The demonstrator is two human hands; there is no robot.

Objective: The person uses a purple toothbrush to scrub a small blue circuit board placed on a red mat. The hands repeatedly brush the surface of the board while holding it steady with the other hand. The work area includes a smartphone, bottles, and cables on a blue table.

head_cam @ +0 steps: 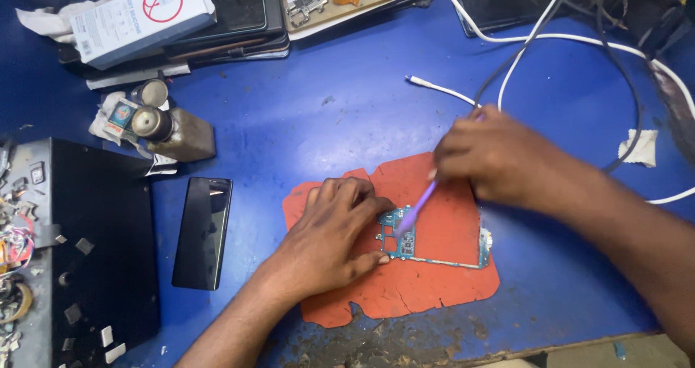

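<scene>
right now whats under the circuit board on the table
The circuit board lies on a torn orange mat spread over the blue table. The left hand covers the board's left end.

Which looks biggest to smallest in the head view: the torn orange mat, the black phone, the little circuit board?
1. Torn orange rubber mat
2. Black rectangular phone
3. Small blue-green circuit board, partly hidden by the left hand

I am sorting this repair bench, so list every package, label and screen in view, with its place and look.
White box: far left, flat oblong lying atop dark phones, red circle mark.
Dark phone: left of the left hand, face up, black screen unlit.
Small labelled packet: beside the metal bottle, white with coloured print.
Stacked phones: under the box, dark screens.
</scene>
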